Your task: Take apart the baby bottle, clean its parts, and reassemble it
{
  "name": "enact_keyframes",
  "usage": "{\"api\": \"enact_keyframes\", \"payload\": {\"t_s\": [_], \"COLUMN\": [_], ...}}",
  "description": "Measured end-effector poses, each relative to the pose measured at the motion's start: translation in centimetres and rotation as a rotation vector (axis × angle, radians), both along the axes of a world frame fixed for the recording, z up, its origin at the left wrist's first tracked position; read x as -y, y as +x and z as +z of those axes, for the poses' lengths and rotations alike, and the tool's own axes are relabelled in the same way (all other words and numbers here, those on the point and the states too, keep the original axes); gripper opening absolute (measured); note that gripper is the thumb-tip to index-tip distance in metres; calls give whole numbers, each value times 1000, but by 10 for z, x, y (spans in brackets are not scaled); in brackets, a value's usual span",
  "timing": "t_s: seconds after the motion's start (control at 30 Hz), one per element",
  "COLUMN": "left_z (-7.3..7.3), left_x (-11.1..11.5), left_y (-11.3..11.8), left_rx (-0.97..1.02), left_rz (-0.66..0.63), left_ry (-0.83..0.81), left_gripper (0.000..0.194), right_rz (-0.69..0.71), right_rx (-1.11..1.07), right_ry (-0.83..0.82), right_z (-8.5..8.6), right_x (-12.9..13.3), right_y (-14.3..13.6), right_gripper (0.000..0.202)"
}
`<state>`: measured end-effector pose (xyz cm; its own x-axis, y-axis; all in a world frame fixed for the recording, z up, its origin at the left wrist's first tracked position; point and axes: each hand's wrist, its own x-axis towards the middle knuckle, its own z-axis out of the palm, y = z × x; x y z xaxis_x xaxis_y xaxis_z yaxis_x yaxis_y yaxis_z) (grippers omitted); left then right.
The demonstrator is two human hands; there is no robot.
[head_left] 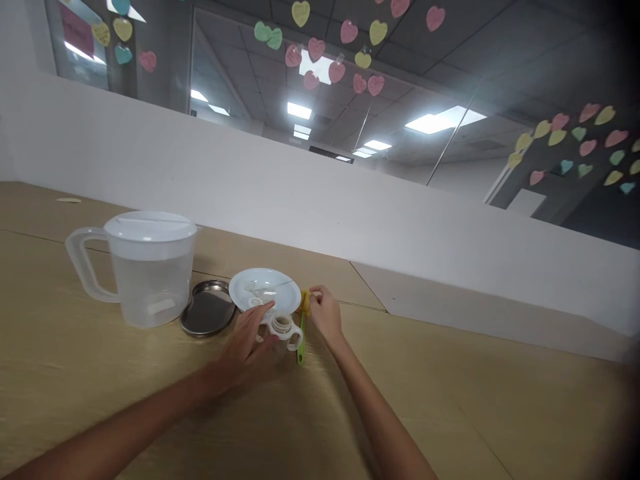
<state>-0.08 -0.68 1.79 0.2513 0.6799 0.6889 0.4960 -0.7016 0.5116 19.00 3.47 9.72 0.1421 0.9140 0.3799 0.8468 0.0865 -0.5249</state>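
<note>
Remotely, I worry my right hand [326,315], its grip on the yellow piece [305,302] unclear, could knock over the open bottle [283,331] my left hand [247,339] clasps near the tabletop's [450,373] back edge.

Head-worn view, facing forward and down across table [450,393] to wall [280,200]; left hand [247,337], right hand [326,315] just below centre.

The table [450,400] has a pale, wood-look top crossed by thin dark seams. Near its far edge, toward the left, lies a small pale scrap [69,200]. Closer in, a lidded translucent jug [154,277] stands upright, with a shallow metal tray [207,308] just beside it; right of that sits a white dish [269,275].
</note>
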Motion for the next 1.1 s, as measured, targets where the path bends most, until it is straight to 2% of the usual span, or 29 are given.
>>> {"api": "enact_keyframes", "payload": {"t_s": [0.17,0.27,0.4,0.57,0.8,0.93,1.03,1.1], "left_z": [-9,-9,-8,-5,3,4,6,7], "left_x": [2,2,3,3,4,5,6,7], "left_y": [4,3,1,-1,-1,-1,-1,-1], "left_rx": [47,53,49,48,14,35,62,78], "left_rz": [-87,-94,-43,-8,-13,-28,-51,-61], "left_ry": [-115,-135,-164,-136,-100,-107,-161,-233], "left_gripper": [57,57,58,56,51,49,51,53], "right_rz": [-69,-32,63,95,55,12,-7,-7], "right_rx": [179,280,395,428,391,365,334,266], "right_ry": [-139,-199,-225,-223,-245,-269,-262,-227], "right_z": [-55,-68,-67,-64,-64,-62,-62,-64], "right_x": [25,31,35,40,41,41,40,38], "right_y": [9,8,0,-5,-7,-7,-3,0], "right_gripper": [24,24,23,23,34,34,31,40]}}
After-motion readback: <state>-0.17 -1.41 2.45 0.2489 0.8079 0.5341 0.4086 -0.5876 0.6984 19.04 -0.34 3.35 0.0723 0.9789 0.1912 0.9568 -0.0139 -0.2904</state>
